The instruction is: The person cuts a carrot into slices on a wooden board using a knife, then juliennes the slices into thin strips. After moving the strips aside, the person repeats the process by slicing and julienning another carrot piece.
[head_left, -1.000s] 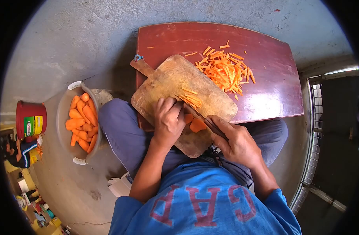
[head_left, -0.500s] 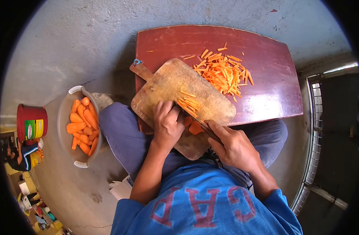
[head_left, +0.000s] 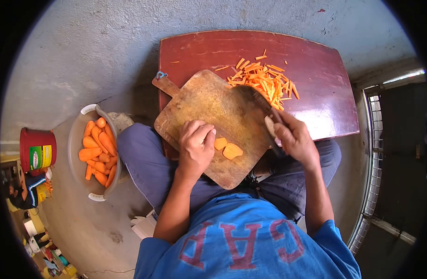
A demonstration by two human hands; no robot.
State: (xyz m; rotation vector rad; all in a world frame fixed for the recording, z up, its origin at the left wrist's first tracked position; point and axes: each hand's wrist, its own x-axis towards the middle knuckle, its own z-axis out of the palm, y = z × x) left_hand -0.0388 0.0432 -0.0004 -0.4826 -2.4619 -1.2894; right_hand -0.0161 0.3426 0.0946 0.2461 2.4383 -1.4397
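Orange sticks now swept off the board (head_left: 213, 111) into the pile (head_left: 262, 83) on the red table (head_left: 316, 60) by the knife (head_left: 260, 100), gripped tight in the right hand (head_left: 292, 139), leaving two slabs (head_left: 227, 149) beside the loosely curled, empty left hand (head_left: 195, 146), awaiting slicing.
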